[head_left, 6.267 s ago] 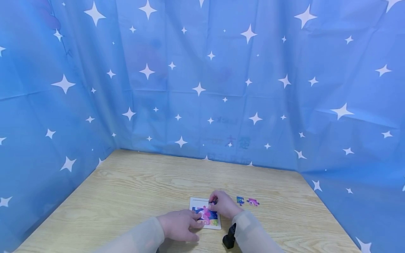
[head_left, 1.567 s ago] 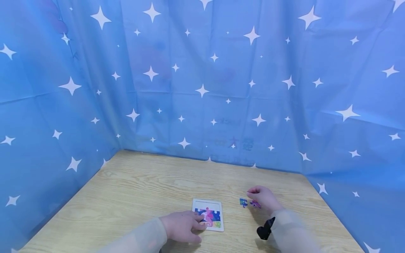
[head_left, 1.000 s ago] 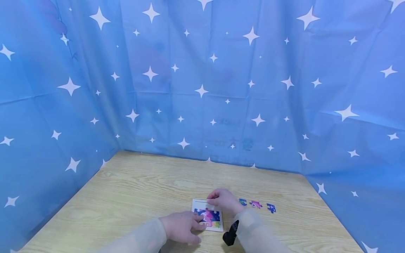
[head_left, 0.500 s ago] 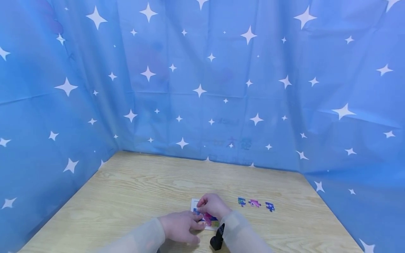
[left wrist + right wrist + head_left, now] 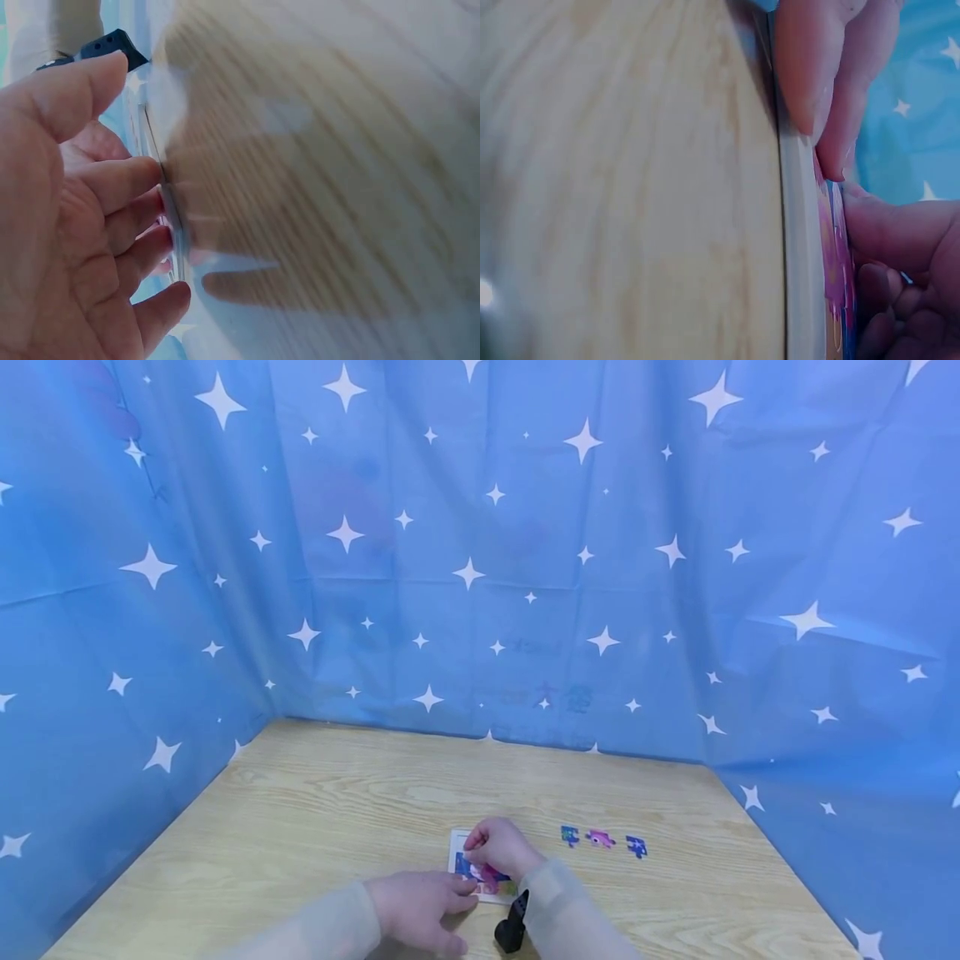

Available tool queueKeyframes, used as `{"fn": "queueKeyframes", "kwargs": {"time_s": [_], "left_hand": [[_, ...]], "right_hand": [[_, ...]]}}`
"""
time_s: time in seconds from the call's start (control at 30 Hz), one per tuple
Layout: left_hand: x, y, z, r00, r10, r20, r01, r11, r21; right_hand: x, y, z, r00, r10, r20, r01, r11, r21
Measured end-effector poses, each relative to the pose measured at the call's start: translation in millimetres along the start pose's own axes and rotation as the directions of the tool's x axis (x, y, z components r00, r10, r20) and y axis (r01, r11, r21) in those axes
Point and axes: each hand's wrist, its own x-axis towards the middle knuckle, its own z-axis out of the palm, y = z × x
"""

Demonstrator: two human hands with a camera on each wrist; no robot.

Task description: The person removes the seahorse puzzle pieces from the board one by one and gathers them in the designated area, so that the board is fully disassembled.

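Observation:
A small jigsaw puzzle with a pink seahorse picture lies in a white-edged tray on the table. My right hand is over its upper left part, thumb and finger pinching at a puzzle piece that they mostly hide. In the right wrist view the right thumb meets the puzzle's surface. My left hand lies at the tray's lower left with spread fingers. Seen from the left wrist, the fingertips of that hand touch the tray's edge.
Loose on the wooden table, right of the tray, lie a blue-green puzzle piece, a pink piece with an eye and a dark blue piece. A black wrist device hangs under the right wrist. Blue star-patterned curtains stand behind.
The dark blue piece now lies at the far right of the loose ones. My right hand has come back from there to the puzzle's upper left. The left hand has drawn back slightly.

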Motion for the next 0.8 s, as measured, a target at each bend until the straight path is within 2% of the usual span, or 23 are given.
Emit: {"fn": "queueKeyframes", "kwargs": {"time_s": [0.17, 0.37, 0.6, 0.8], "left_hand": [[0.4, 1.3, 0.0, 1.0, -0.001, -0.009, 0.001, 1.0, -0.02], [1.6, 1.5, 0.1, 1.0, 0.016, -0.022, -0.016, 1.0, -0.001], [0.9, 1.9, 1.9, 0.998, 0.018, -0.052, -0.018, 1.0, 0.002], [2.2, -1.5, 4.4, 0.999, 0.017, -0.036, -0.018, 0.999, -0.029]], "right_hand": [[-2.6, -3.8, -0.2, 1.0, -0.026, -0.003, 0.026, 0.999, -0.043], [-9.6, -12.7, 3.6, 0.996, -0.077, -0.033, 0.072, 0.989, -0.13], [-14.9, -11.3, 7.8, 0.997, -0.059, -0.053, 0.059, 0.998, 0.0], [-14.1, -7.1, 10.4, 0.998, -0.056, -0.037, 0.057, 0.998, 0.017]]}}
